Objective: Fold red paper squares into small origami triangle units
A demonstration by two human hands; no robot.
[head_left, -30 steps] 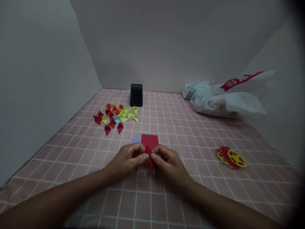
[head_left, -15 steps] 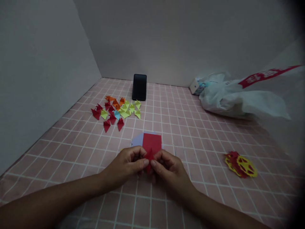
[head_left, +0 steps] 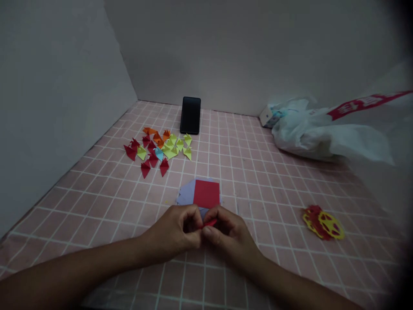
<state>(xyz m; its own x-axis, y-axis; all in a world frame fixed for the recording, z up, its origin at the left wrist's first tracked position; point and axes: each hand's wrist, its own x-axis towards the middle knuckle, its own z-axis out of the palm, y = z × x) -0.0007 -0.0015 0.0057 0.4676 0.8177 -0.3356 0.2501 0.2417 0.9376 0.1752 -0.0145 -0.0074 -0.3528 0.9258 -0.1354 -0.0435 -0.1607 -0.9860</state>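
Observation:
Between the fingertips of both hands is a small folded piece of red paper [head_left: 210,222], mostly hidden by the fingers. My left hand [head_left: 176,228] pinches its left side, and my right hand [head_left: 227,228] pinches its right side. Just beyond the fingers, a flat red paper square [head_left: 207,193] lies on a pale lilac paper shape [head_left: 186,193]. Farther back on the left sits a group of small folded paper cranes [head_left: 164,166] in red, orange, yellow-green and light blue.
A black phone [head_left: 190,115] stands upright near the back wall. At the back right lie a white plastic bag [head_left: 303,133] and a small box [head_left: 266,116]. Red and yellow cut-out pieces [head_left: 331,224] rest on the right of the pink tiled-pattern surface [head_left: 271,189].
The folded red paper has been turned and now shows only as a narrow strip between my fingers. My hands have come closer together, uncovering more of the red square. The view has shifted slightly.

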